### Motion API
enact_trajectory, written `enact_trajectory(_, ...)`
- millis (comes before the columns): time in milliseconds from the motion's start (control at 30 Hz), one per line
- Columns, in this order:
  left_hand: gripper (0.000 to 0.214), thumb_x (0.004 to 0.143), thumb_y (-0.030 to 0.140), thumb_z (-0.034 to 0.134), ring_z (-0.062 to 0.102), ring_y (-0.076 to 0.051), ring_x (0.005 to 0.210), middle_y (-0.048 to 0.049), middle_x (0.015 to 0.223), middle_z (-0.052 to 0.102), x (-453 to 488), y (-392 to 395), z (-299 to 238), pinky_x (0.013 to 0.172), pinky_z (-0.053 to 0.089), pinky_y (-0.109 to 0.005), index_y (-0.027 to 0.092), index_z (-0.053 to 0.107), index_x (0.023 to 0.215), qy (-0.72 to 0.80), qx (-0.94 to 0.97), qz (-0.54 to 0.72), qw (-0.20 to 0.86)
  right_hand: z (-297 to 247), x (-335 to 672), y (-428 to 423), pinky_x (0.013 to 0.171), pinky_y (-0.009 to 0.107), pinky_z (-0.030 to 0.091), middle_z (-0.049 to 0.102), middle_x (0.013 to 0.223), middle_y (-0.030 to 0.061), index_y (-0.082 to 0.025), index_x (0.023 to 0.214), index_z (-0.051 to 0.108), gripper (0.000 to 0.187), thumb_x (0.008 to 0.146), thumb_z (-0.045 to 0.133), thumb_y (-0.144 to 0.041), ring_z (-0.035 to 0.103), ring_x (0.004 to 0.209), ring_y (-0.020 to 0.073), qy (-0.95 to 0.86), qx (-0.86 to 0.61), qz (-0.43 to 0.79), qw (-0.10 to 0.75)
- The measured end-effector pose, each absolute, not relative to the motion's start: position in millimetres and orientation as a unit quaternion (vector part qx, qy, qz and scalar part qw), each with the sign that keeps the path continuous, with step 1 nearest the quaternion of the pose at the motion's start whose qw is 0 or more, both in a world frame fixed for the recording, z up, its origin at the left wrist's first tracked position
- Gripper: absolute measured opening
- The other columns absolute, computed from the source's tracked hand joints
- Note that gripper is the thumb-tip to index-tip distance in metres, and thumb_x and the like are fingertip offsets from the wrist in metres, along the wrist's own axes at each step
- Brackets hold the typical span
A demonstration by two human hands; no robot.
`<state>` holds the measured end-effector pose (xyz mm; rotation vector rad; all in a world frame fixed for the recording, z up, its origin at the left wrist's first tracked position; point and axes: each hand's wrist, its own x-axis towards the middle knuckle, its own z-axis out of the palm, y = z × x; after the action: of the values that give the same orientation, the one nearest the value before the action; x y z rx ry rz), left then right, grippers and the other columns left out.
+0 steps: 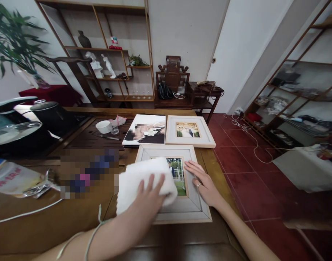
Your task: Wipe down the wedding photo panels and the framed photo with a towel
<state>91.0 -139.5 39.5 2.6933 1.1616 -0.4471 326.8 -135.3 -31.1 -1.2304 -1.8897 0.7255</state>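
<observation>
A picture frame with a pale wide border lies flat on the wooden table, its photo partly covered. Across its left side a folded white towel is spread. My left hand holds the towel from above, pressing it against the frame with the fingers a little apart; its thumb is hidden. Resting on the frame's right border is my right hand, fingers stretched out toward the photo, a ring on one of them. Just beyond lie a second framed photo and a photo panel side by side.
On the left of the table stand a black kettle, a white cup on a dark tea tray and a plastic packet. A white cable crosses the table. The table's right edge drops to red floor tiles.
</observation>
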Motion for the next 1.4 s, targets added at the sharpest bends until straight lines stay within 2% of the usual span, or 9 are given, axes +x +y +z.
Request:
enact_trajectory(133, 0.06, 0.071, -0.002, 0.054, 0.022, -0.045, 0.132, -0.0175, 0.148, 0.024, 93, -104, 27, 0.097, 0.026, -0.069, 0.022, 0.053, 0.126, 0.411, 0.91, -0.057, -0.01, -33, 328, -135, 0.111, 0.052, 0.023, 0.044, 0.141, 0.0015, -0.029, 0.128, 0.052, 0.049, 0.083, 0.042, -0.014, 0.029, 0.135, 0.0234, -0.74, -0.478, 0.277, 0.384)
enact_trajectory(333, 0.058, 0.072, -0.008, 0.041, 0.011, -0.039, 0.137, -0.0174, 0.15, 0.019, 83, -63, 7, 0.103, 0.015, -0.067, 0.016, 0.055, 0.123, 0.382, 0.92, 0.052, -0.069, -37, 328, -134, 0.11, 0.054, 0.024, 0.046, 0.139, 0.0021, -0.028, 0.127, 0.053, 0.052, 0.079, 0.043, -0.01, 0.033, 0.133, 0.0248, -0.726, -0.482, 0.269, 0.41)
enact_trajectory(467, 0.062, 0.067, -0.01, 0.043, 0.007, -0.041, 0.136, -0.0175, 0.15, 0.019, 87, -70, 19, 0.101, 0.014, -0.069, 0.016, 0.055, 0.123, 0.347, 0.937, -0.027, -0.032, -36, 327, -134, 0.111, 0.052, 0.025, 0.048, 0.137, 0.0016, -0.029, 0.127, 0.053, 0.052, 0.08, 0.042, -0.009, 0.033, 0.133, 0.0233, -0.724, -0.484, 0.273, 0.41)
enact_trajectory(700, 0.075, 0.055, -0.01, 0.063, 0.019, -0.045, 0.132, -0.0146, 0.148, 0.025, 92, -153, 75, 0.099, 0.028, -0.066, 0.024, 0.056, 0.123, 0.274, 0.925, -0.208, 0.16, -34, 327, -135, 0.111, 0.051, 0.024, 0.048, 0.138, 0.0018, -0.028, 0.127, 0.053, 0.049, 0.082, 0.044, -0.012, 0.032, 0.134, 0.0233, -0.724, -0.488, 0.277, 0.402)
enact_trajectory(867, 0.059, 0.062, -0.005, 0.062, 0.019, -0.045, 0.132, -0.0129, 0.149, 0.022, 91, -176, 69, 0.098, 0.031, -0.067, 0.024, 0.062, 0.115, 0.214, 0.933, -0.205, 0.206, -34, 327, -134, 0.111, 0.05, 0.025, 0.049, 0.137, 0.0022, -0.027, 0.126, 0.054, 0.046, 0.083, 0.044, -0.013, 0.033, 0.133, 0.0227, -0.727, -0.485, 0.274, 0.401)
enact_trajectory(967, 0.07, 0.059, -0.001, 0.066, 0.011, -0.048, 0.132, -0.0155, 0.151, 0.014, 96, -165, 48, 0.097, 0.025, -0.071, 0.023, 0.055, 0.124, 0.251, 0.93, -0.188, 0.191, -34, 327, -133, 0.112, 0.049, 0.025, 0.048, 0.137, 0.0024, -0.027, 0.126, 0.054, 0.047, 0.083, 0.043, -0.012, 0.033, 0.133, 0.0222, -0.729, -0.484, 0.274, 0.4)
enact_trajectory(1067, 0.072, 0.062, -0.004, 0.059, 0.005, -0.045, 0.134, -0.0142, 0.152, 0.01, 98, -137, 31, 0.1, 0.018, -0.07, 0.023, 0.05, 0.128, 0.292, 0.938, -0.123, 0.139, -36, 328, -133, 0.112, 0.049, 0.024, 0.048, 0.137, 0.0028, -0.026, 0.126, 0.053, 0.048, 0.082, 0.044, -0.011, 0.032, 0.133, 0.0221, -0.732, -0.483, 0.274, 0.396)
enact_trajectory(1267, 0.056, 0.072, -0.006, 0.041, -0.001, -0.034, 0.138, -0.0106, 0.153, 0.013, 95, -80, 15, 0.107, 0.011, -0.062, 0.017, 0.052, 0.122, 0.292, 0.953, 0.006, 0.083, -37, 329, -132, 0.112, 0.05, 0.023, 0.046, 0.139, 0.0022, -0.027, 0.129, 0.05, 0.053, 0.08, 0.043, -0.008, 0.031, 0.134, 0.0224, -0.734, -0.481, 0.275, 0.393)
enact_trajectory(1400, 0.057, 0.069, -0.006, 0.043, -0.001, -0.037, 0.137, -0.0081, 0.153, 0.016, 98, -95, 21, 0.105, 0.01, -0.066, 0.02, 0.056, 0.119, 0.277, 0.955, -0.019, 0.106, -37, 328, -132, 0.112, 0.051, 0.022, 0.044, 0.141, 0.0018, -0.028, 0.131, 0.048, 0.055, 0.08, 0.043, -0.009, 0.03, 0.134, 0.023, -0.735, -0.481, 0.272, 0.392)
